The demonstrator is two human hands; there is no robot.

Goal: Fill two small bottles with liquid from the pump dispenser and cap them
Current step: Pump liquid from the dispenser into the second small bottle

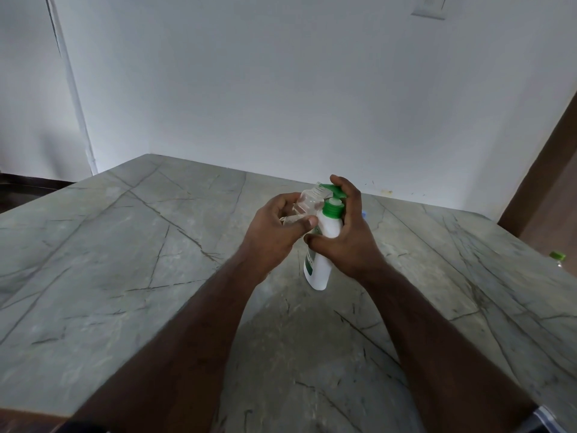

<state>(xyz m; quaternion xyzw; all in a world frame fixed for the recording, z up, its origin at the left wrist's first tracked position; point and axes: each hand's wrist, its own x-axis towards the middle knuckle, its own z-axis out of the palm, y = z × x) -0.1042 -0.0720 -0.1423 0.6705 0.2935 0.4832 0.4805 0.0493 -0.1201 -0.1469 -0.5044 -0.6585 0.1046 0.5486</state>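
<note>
- Grey stone-patterned bench [125, 245] with dark vein lines, spanning the view, set against a pale wall.
- Left hand [278, 226] above the bench at centre, fingers curled closed around a small clear bottle [307, 203], thumb pressed over its near side.
- Small clear bottle tilted, open threaded neck pointing up and to the right, mouth just under the green spout of the pump dispenser [323, 242]; any liquid inside not discernible.
- Pump dispenser: white body with a green label, green collar and green pump head, standing on the bench and leaning slightly, base near the middle of the bench.
- Right hand [349, 232] wrapped around the dispenser's upper body, thumb across the front below the collar, one finger lying on top of the green pump head.
- Both hands touching or nearly touching at the bottle and dispenser; forearms bare, reaching in from the bottom edge.
- Small blue thing just behind the right hand, mostly hidden, not identifiable.
- Green cap [557, 255] at the far right edge, on top of a clear item cut off by the frame, well apart from the hands.
</note>
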